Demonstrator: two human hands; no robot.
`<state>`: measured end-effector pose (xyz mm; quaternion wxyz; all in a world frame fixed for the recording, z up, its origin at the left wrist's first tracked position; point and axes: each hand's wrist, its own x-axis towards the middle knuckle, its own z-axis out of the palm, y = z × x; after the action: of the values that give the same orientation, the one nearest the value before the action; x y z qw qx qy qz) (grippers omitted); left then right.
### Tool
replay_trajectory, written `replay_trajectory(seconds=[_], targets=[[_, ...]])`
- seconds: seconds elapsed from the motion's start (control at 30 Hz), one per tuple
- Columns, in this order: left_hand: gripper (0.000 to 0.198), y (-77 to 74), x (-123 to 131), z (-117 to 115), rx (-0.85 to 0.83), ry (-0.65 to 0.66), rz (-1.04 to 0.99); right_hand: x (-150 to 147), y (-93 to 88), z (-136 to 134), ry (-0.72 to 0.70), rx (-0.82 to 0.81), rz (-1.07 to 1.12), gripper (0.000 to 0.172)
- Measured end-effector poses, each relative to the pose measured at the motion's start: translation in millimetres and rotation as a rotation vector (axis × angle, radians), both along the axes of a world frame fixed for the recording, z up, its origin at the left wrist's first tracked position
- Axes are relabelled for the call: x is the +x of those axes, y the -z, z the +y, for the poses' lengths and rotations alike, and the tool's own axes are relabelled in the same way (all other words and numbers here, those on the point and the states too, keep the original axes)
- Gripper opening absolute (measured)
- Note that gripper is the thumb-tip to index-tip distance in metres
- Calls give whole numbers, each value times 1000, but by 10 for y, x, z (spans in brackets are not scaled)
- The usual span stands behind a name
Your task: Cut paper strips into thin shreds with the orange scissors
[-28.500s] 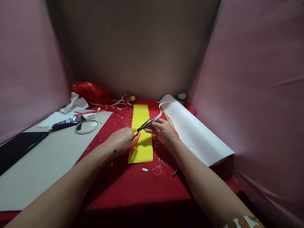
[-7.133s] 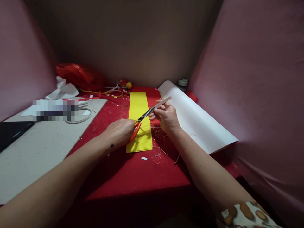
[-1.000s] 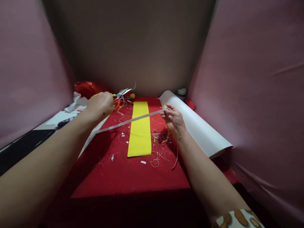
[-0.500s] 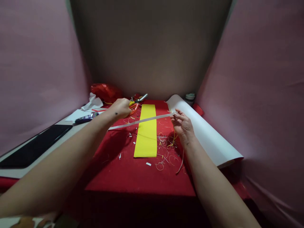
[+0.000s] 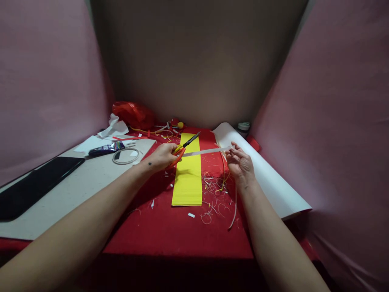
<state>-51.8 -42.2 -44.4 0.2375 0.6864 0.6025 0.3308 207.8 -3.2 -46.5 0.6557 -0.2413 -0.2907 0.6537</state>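
Closed around the handles of a pair of scissors [image 5: 180,152], my left hand [image 5: 165,156] is over the left edge of the yellow corrugated strip [image 5: 187,182]. The scissors have orange and yellow handles, and their dark blades point up and to the right. My right hand [image 5: 240,162] pinches one end of a narrow whitish strip [image 5: 209,151]. That strip stretches left across the yellow piece to the scissors handles, where its other end is hidden. A red corrugated piece [image 5: 211,162] lies under the whitish strip, between the yellow piece and my right hand.
Tangled threads [image 5: 215,184] and white scraps lie on the red cloth [image 5: 170,239]. A large white roll [image 5: 261,174] lies at the right. On the left, a grey board [image 5: 75,182] carries a black slab [image 5: 36,186], a ring of cord [image 5: 126,163] and a dark packet [image 5: 106,149]. Behind is a red bag [image 5: 133,114].
My left hand and the scissors have come right and nearer, over the yellow strip. My right hand has shifted slightly right, still pinching the whitish strip.
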Motion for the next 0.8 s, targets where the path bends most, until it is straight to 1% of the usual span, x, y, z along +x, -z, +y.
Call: replay_trajectory(seconds=[0.1,0.2,0.27,0.37,0.43,0.57,0.7,0.8], targets=[[17,-31,15,-67,122,-3,0,-12,-12,-23,-12,26,4,23],[14,-63,46,-148,192,-34,30,-119,-29,-104,-101,83,-69,17],[15,-67,71,-184,225,-40,51,-229,-21,-173,-168,142,-133,18],[14,-51,114,-205,248,-19,71,-397,36,-257,-248,178,-225,19],[13,-35,141,-202,231,3,73,-477,89,-286,-272,170,-271,18],[14,-21,154,-170,148,53,24,-524,151,-283,-228,188,-297,13],[19,-83,70,-149,35,-6,-104,-465,118,-238,-158,165,-268,11],[20,-148,-37,-144,-44,-46,-184,-411,89,-201,-156,130,-206,15]])
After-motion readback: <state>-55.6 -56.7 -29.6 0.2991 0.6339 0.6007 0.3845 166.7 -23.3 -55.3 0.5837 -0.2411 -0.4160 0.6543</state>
